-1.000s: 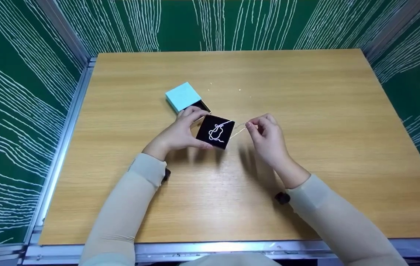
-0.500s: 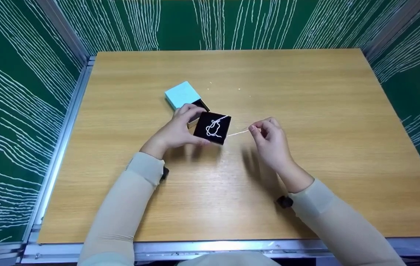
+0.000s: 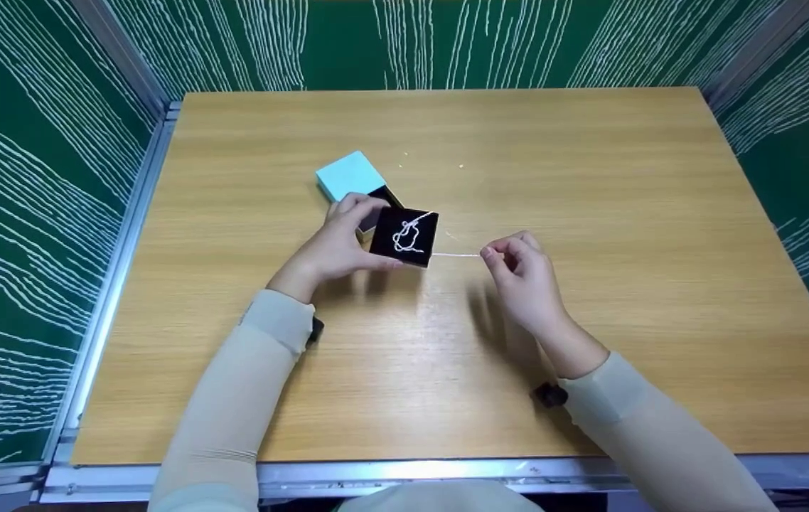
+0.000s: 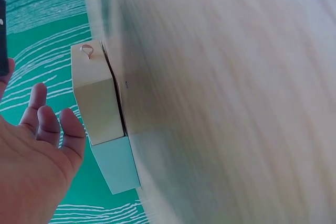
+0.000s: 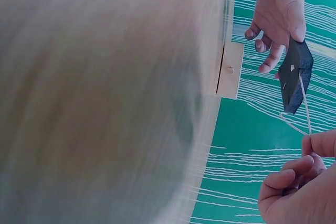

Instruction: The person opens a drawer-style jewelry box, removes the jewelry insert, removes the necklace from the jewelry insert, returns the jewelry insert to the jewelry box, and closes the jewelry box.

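My left hand (image 3: pixel 333 245) grips a square black foam pad (image 3: pixel 384 235) by its edges, thumb on the near side and fingers on the far side. On the pad's face lies a looped, thin silvery-white chain (image 3: pixel 456 254), part of which runs off the right edge. Thumb and forefinger of my right hand (image 3: pixel 529 284) pinch that stretched part. In the right wrist view two strands of it come from the black pad (image 5: pixel 289 85) to my fingertips. Behind my left hand stands a turquoise sliding box (image 3: pixel 351 176), its drawer (image 4: pixel 100 111) pulled partly out.
A small ribbon pull (image 4: pixel 87 51) sits on the drawer's front. Several tiny pale bits (image 3: pixel 461 166) lie on the wooden table (image 3: pixel 589 178) beyond the hands. Green walls with white lines (image 3: pixel 347 46) enclose the table at the back and sides.
My right hand has shifted slightly right and nearer my body, while the left hand with the pad has moved a little left and away. The chain between them now runs straighter and nearly level.
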The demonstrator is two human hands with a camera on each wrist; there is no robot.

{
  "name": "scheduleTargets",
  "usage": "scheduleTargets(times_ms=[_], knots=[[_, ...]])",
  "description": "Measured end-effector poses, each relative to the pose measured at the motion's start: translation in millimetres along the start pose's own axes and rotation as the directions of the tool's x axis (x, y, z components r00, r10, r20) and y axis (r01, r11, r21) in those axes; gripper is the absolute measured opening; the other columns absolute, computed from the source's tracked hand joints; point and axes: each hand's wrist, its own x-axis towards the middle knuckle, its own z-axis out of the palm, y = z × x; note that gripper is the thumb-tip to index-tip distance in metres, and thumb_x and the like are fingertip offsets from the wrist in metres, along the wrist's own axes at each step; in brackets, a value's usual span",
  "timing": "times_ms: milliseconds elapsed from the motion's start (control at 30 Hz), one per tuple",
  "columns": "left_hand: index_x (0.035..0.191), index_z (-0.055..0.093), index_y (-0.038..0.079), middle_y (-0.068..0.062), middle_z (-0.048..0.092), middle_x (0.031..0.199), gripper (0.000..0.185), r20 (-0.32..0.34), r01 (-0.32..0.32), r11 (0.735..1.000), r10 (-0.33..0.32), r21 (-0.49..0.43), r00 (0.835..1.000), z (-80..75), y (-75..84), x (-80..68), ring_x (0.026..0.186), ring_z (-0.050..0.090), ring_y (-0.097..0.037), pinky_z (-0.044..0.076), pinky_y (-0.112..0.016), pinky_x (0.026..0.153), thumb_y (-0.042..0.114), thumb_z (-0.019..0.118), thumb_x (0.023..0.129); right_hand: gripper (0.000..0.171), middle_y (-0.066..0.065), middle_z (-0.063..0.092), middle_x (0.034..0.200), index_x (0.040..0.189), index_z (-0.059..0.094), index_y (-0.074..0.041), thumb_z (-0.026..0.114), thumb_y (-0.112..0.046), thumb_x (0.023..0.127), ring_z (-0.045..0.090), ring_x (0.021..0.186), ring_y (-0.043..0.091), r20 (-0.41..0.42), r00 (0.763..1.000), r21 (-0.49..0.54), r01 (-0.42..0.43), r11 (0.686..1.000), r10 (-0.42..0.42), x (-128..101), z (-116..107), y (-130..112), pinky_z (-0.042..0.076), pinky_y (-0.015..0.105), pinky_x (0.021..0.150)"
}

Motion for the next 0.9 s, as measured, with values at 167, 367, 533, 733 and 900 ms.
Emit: scheduleTargets(times_ms=[167,367,533,733,900], knots=[[0.159,0.058,0.034,0.006,0.044,0.165,0.098,-0.017,0.002,1.0,-0.002,0.003,1.0,-1.6,-1.4,0.6,0.161,0.029,-0.024,0.032,-0.059,0.137,0.05,0.106,0.075,0.015,0.003,0.052,0.099,0.108,0.077,0.006,0.068,-0.006,0.112,0.052,0.091,0.016,0.01,1.0,0.019,-0.009,1.0,0.009,-2,0,-1,0.043,0.017,0.075],[0.161,0.058,0.029,0.002,0.045,0.165,0.099,-0.029,-0.008,1.0,0.008,0.008,1.0,-3.6,-2.0,-0.1,0.161,0.031,-0.027,0.032,-0.058,0.137,0.049,0.106,0.076,0.015,0.002,0.052,0.1,0.109,0.076,0.006,0.067,-0.005,0.112,0.052,0.091,0.015,0.009,1.0,0.05,-0.023,0.999,0.023,-4,-3,-1,0.043,0.017,0.076],[0.16,0.058,0.028,0.001,0.046,0.163,0.099,-0.042,-0.009,1.0,0.009,0.003,0.999,-4.9,-3.5,-0.9,0.159,0.032,-0.027,0.032,-0.059,0.137,0.048,0.106,0.076,0.015,0.001,0.052,0.099,0.109,0.075,0.007,0.068,-0.006,0.112,0.051,0.09,0.013,-0.007,1.0,0.066,-0.03,0.997,0.031,-4,-6,-3,0.042,0.018,0.075],[0.158,0.06,0.028,0.0,0.047,0.162,0.095,-0.048,-0.018,1.0,0.018,-0.003,0.999,-4.7,-6.0,-0.7,0.157,0.032,-0.028,0.033,-0.058,0.136,0.048,0.105,0.077,0.016,-0.001,0.052,0.098,0.11,0.075,0.008,0.068,-0.006,0.112,0.05,0.087,0.011,-0.034,0.999,0.073,-0.017,0.997,0.02,-3,-12,-6,0.041,0.018,0.073],[0.157,0.061,0.028,-0.002,0.047,0.162,0.093,-0.053,-0.025,1.0,0.025,0.0,0.998,-5.2,-7.1,-1.5,0.158,0.032,-0.029,0.033,-0.056,0.136,0.047,0.105,0.077,0.018,0.0,0.051,0.101,0.112,0.074,0.007,0.067,-0.009,0.113,0.05,0.088,0.011,-0.043,0.999,0.094,-0.022,0.995,0.026,-1,-19,-10,0.042,0.019,0.073]])
